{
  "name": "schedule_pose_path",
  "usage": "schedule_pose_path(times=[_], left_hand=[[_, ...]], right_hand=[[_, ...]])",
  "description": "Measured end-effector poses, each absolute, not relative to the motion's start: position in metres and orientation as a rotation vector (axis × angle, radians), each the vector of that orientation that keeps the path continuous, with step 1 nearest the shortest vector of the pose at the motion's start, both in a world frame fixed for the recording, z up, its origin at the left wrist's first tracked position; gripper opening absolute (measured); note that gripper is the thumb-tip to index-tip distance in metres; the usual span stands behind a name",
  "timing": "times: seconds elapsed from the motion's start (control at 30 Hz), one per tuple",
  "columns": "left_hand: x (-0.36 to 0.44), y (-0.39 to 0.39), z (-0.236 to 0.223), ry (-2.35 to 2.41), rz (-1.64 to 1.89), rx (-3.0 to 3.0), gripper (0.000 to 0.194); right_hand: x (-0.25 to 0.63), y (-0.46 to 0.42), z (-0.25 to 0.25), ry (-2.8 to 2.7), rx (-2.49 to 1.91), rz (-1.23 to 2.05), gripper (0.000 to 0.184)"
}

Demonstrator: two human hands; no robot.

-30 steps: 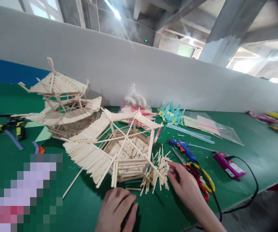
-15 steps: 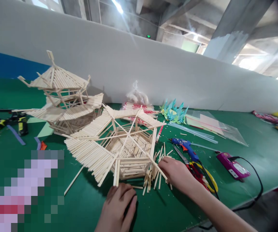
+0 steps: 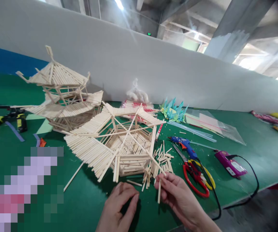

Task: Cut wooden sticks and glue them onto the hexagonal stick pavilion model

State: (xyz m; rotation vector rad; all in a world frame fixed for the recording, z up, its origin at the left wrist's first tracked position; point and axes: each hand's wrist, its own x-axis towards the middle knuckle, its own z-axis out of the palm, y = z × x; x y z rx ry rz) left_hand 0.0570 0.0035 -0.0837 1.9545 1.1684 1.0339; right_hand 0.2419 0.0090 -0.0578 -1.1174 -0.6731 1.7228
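Note:
My right hand point(image 3: 175, 196) pinches a short wooden stick point(image 3: 159, 192) that points down between thumb and fingers, just right of a pile of cut wooden sticks point(image 3: 164, 157). Beside that pile stands a six-sided wooden stick model point(image 3: 90, 154), with one roof slope covered in sticks at the front left and an open frame over its middle. Below its front corner rests my left hand point(image 3: 120, 204), its fingers curled toward the thumb; whatever they may hold is hidden. One loose stick point(image 3: 134, 183) lies between the hand and the model.
Red-handled scissors point(image 3: 195, 180), a blue glue gun point(image 3: 183, 145) and a purple power box point(image 3: 230, 164) with a black cable lie at right. A finished stick pavilion point(image 3: 63, 96) stands at back left. Glue sticks point(image 3: 192, 130) and blue-green folded paper point(image 3: 174, 111) sit near the wall.
My right hand has come out of the stick pile, toward me, with one stick in its fingers. The scissors' handles now show. My left hand has barely moved.

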Motion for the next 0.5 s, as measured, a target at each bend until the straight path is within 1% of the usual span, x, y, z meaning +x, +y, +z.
schedule_pose_path(times=[0.13, 0.2, 0.37, 0.5], left_hand=[[0.066, -0.004, -0.061, 1.086, 0.857, 1.456, 0.025], [0.069, -0.007, -0.056, 1.059, 0.846, 1.244, 0.025], [0.071, -0.009, -0.06, 1.034, 0.87, 0.849, 0.026], [0.07, -0.007, -0.067, 1.032, 0.875, 0.77, 0.029]], right_hand=[[0.216, 0.005, -0.061, -0.67, -0.971, 1.774, 0.016], [0.207, 0.007, -0.06, -0.7, -0.95, 1.764, 0.017], [0.199, 0.008, -0.062, -0.776, -0.989, 1.701, 0.022], [0.199, 0.006, -0.07, -0.827, -1.008, 1.665, 0.026]])
